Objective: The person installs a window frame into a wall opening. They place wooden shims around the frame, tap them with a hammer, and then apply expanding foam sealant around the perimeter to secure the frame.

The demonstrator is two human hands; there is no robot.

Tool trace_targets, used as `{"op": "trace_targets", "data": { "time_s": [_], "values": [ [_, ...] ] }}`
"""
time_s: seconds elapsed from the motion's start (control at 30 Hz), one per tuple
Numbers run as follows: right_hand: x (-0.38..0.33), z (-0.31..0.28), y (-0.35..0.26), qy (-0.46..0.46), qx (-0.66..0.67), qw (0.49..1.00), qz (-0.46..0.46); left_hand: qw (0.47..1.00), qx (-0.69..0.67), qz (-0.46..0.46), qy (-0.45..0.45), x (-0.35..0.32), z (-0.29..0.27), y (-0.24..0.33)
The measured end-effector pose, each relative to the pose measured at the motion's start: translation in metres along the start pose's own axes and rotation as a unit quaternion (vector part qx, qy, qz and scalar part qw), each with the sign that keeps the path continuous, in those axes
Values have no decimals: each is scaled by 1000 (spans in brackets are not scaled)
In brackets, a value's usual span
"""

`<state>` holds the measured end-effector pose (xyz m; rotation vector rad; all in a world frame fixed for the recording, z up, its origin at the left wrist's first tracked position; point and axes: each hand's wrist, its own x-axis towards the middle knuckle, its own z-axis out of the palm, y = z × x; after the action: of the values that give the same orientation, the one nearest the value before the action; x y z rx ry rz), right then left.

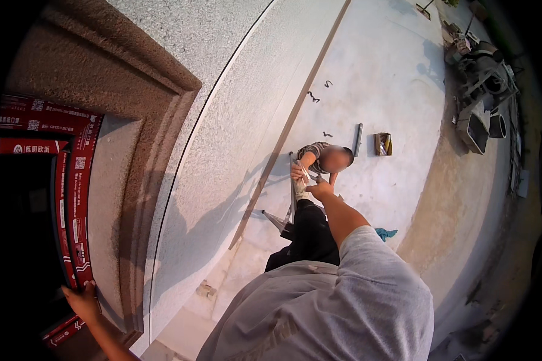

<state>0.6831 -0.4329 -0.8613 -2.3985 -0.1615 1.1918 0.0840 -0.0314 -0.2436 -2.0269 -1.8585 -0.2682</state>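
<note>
- The person's left hand (85, 302) is curled on the edge of the window frame (81, 180), which wears a red printed film; the thumb and fingers close around this edge.
- The frame is on the left side, set inside a brown moulded surround (126, 198) of the pale rough wall (223, 144).
- The right hand (321, 189) reaches down at the end of a stretched arm, with its fingers bent; I cannot tell if it is holding something.
- Just beside the right hand there is a thin pale piece (303, 172), between it and the raised hand of a co-worker (313, 149) in a striped top, who is below, near the wall.
- I cannot tell which of these two hands carries the piece.
- Under the person's black trousers (304, 243), I see part of a metal ladder (274, 221).
- On the pale ground (379, 78), past the co-worker, lie a long metal bar (358, 139) and a small open box (376, 145) with things inside.
- A blue-green cloth (386, 234) lies nearer, to the right of the arm.
</note>
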Motion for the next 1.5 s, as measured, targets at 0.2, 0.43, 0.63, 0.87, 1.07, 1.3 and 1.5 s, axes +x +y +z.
{"op": "trace_targets", "data": {
  "time_s": [0.2, 0.43, 0.63, 0.87, 1.07, 1.3, 1.5],
  "values": [
    [56, 37, -21, -45, -63, 996, 32, 1000, 14, -13, -18, 0, -5, -1],
    [87, 64, -45, -142, 340, 929, -33, 999, 37, 22, 8, 15, 5, -45],
    [123, 119, -31, -184, 604, 774, -39, 999, 40, 15, -2, 10, 5, -48],
    [54, 103, -66, 20, 352, 935, 46, 999, 34, 21, 0, 11, 4, -46],
    [34, 82, -38, 56, 426, 901, 59, 1000, 13, 22, -5, 16, 3, -32],
    [-68, -33, -102, -79, 399, 905, -126, 999, -6, -51, -2, -15, -15, 24],
    [-296, -96, -306, -184, 283, 850, -405, 999, 41, -3, -11, -12, -29, 43]
  ]
}}
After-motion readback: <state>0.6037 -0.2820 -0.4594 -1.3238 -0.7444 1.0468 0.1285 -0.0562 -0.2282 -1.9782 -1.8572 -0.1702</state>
